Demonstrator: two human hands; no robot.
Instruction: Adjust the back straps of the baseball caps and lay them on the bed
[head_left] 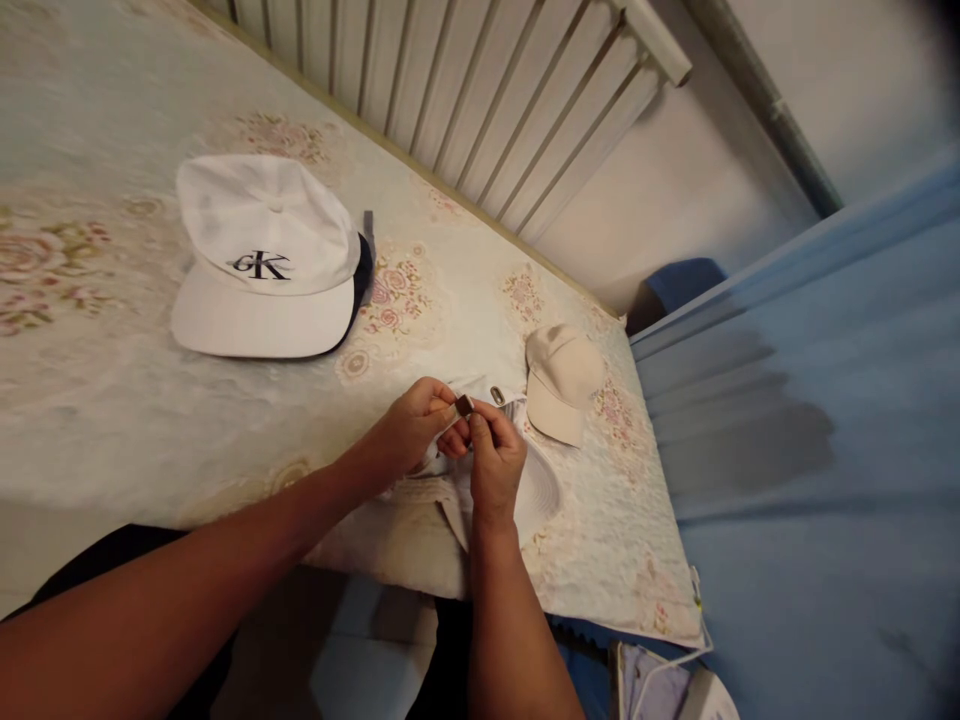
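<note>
A white cap (541, 490) lies on the bed near its front edge, its brim to the right and partly covered by my hands. My left hand (426, 418) is closed on the cap's strap from the left. My right hand (496, 455) pinches the same strap from the right, fingertips close to the left ones. Between the fingertips shows a small dark square buckle (464, 405) on the strap. Just beyond it, a metal-rimmed oval eyelet (496, 396) sits on the cap's back edge. The rest of the strap is hidden by my fingers.
A larger white cap with a black logo (266, 215) stands at the left on the floral bedspread (465, 300). To the right rests a beige cap (564, 375). A slatted headboard (450, 90) lines the far side, and a blue curtain (810, 430) hangs at the right.
</note>
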